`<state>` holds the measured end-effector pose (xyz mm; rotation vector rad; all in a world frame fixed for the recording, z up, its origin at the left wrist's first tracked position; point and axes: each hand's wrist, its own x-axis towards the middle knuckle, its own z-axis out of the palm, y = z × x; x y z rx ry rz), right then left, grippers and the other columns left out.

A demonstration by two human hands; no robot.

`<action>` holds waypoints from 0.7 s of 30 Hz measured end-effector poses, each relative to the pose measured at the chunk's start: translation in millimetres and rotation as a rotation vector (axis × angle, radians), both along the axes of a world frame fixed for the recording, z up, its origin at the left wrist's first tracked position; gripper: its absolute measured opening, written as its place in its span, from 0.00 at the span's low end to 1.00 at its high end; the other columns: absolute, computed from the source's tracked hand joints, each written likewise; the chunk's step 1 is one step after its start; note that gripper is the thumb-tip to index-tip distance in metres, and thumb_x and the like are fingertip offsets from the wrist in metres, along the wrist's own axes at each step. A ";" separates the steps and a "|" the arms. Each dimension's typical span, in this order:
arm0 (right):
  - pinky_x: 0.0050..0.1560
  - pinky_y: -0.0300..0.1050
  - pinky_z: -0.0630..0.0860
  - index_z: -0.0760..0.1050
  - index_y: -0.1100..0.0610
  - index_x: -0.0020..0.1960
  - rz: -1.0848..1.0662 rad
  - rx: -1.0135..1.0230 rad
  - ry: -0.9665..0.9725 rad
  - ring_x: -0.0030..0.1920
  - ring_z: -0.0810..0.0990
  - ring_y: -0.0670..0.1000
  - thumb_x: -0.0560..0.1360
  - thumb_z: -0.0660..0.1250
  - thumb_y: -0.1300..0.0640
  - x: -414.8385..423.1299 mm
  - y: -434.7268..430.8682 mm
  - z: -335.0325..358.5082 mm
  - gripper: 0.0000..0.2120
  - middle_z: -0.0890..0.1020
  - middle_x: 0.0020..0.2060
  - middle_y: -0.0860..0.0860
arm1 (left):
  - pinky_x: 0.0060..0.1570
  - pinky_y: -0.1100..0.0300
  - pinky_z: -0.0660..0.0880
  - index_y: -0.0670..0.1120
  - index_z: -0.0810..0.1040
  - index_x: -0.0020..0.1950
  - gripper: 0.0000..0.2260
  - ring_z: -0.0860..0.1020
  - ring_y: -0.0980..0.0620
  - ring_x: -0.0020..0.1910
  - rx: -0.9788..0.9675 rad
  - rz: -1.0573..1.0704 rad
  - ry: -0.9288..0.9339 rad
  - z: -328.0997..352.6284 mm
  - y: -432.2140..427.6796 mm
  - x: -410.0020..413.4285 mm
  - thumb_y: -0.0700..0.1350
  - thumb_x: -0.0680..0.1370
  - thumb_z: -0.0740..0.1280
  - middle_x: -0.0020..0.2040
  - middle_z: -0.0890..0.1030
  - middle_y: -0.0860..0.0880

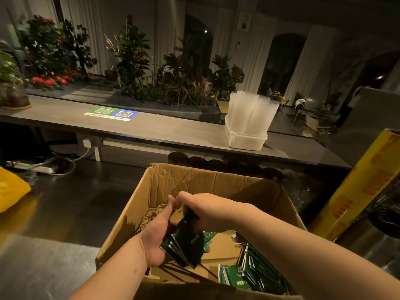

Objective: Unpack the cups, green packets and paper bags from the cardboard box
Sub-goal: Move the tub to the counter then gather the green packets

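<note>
Packets (186, 241) in your two hands are light, glossy and slippery, so the fanned stack over the cardboard box (194, 182) could slide apart; your left hand (155, 239) cups it from below and your right hand (203, 211) pinches its top edge, a grip best kept on both ends. More packets (255, 271) and paper bags (218, 250) lie in the box, cups (251, 113) stand on the far bench (151, 126), and the box walls and the yellow roll (355, 195) at your right crowd the way out.

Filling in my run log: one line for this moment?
stage: unpacking | left hand + right hand: holding packets over box | more packets in box
</note>
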<state>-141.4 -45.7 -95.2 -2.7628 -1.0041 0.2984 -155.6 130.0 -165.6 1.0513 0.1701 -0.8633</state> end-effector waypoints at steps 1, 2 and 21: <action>0.54 0.46 0.82 0.60 0.52 0.74 -0.023 0.041 0.001 0.60 0.80 0.53 0.75 0.73 0.67 -0.1 0.1 0.3 0.34 0.78 0.60 0.55 | 0.62 0.36 0.72 0.40 0.82 0.61 0.37 0.82 0.28 0.54 -0.012 0.016 0.008 0.1 1.7 1.1 0.72 0.76 0.57 0.59 0.82 0.31; 0.57 0.48 0.82 0.59 0.51 0.74 -0.049 0.081 0.007 0.62 0.78 0.53 0.74 0.73 0.67 -0.5 0.2 -0.3 0.36 0.77 0.63 0.54 | 0.64 0.34 0.71 0.40 0.82 0.61 0.35 0.82 0.28 0.56 -0.040 0.019 0.023 2.6 1.9 -1.0 0.70 0.77 0.58 0.60 0.81 0.30; 0.78 0.64 0.59 0.57 0.51 0.82 -0.914 -0.006 0.180 0.82 0.50 0.58 0.78 0.68 0.65 47.1 -94.7 -161.1 0.37 0.58 0.82 0.51 | 0.71 0.34 0.65 0.40 0.74 0.71 0.36 0.77 0.33 0.62 -0.369 0.273 -0.013 -10.9 3.0 11.0 0.38 0.64 0.79 0.67 0.77 0.31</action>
